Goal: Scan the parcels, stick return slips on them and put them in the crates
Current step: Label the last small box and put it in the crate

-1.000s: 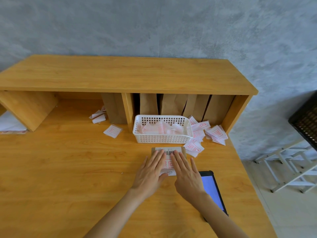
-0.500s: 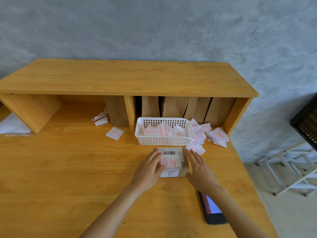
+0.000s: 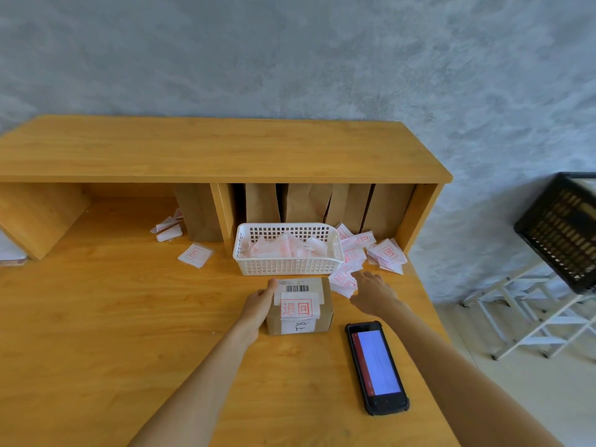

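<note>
A: Left of the parcel [image 3: 298, 306]: left hand [image 3: 258, 306] flat against its side wall, fingers straight, pressing, not wrapped round.
B: On the parcel: return slip [image 3: 296, 308] stuck over the top, lower edge lapping the front face. Could lift there if not rubbed down.
A: Behind the parcel: white basket [image 3: 287, 264] of slips, close. A shove forward could knock it.
B: Right of the parcel: right hand [image 3: 371, 290] apart from it, fingers loosely spread, holding nothing, over loose slips [image 3: 343, 280].
A: One-handed push, then. Risk of skewing or sliding toward the scanner [image 3: 376, 366] in front and to the right.
B: Far right of the parcel: black crate [image 3: 562, 230], off the desk [image 3: 96, 317], well apart. Long carry; weak grip could drop it.
</note>
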Available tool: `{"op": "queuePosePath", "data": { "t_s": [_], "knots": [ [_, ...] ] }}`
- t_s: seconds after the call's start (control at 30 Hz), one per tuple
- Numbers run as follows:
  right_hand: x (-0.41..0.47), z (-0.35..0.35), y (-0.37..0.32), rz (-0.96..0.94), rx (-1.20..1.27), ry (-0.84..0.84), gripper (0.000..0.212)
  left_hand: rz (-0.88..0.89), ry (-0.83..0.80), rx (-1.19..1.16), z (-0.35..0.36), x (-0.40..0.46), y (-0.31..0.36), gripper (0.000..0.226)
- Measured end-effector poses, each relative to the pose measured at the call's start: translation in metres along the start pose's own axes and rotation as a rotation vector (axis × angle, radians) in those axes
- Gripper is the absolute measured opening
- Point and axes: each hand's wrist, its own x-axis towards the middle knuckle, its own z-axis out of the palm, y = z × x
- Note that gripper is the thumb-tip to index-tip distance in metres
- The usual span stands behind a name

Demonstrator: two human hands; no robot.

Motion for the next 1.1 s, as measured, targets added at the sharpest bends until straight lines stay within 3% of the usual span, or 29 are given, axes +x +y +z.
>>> {"op": "queuePosePath", "data": {
  "t_s": [0.13, 0.43, 0.57, 0.63, 0.7, 0.87, 0.97, 1.1],
  "knots": [
    [0.001, 0.008, 0.002, 0.017, 0.004, -0.004, 0.057, 0.034, 0.085, -0.013, 0.003, 0.002, -0.003, 0.050],
    [-0.006, 0.018, 0.003, -0.010, 0.043, 0.030, 0.060, 0.165, 0.102, -0.003, 0.012, -0.001, -0.009, 0.045],
    [-0.024, 0.021, -0.017, -0.165, 0.063, 0.177, 0.078, 0.553, 0.205, 0.364, 0.007, -0.013, -0.009, 0.055],
    [-0.035, 0.031, -0.032, -0.313, 0.011, 0.232, 0.082, 0.779, 0.186, 0.674, 0.005, -0.020, -0.015, 0.059],
    [-0.045, 0.042, -0.043, -0.411, -0.075, 0.233, 0.082, 0.884, 0.115, 0.951, 0.006, -0.025, -0.024, 0.063],
    [-0.053, 0.061, -0.051, -0.419, -0.190, 0.166, 0.075, 0.901, 0.166, 1.343, 0.003, -0.024, -0.049, 0.071],
    [-0.054, 0.065, -0.046, -0.412, -0.215, 0.166, 0.076, 0.871, 0.170, 1.389, 0.001, -0.022, -0.051, 0.069],
    [-0.054, 0.063, -0.038, -0.367, -0.184, 0.197, 0.077, 0.822, 0.151, 1.350, -0.005, -0.026, -0.047, 0.082]
  ]
}}
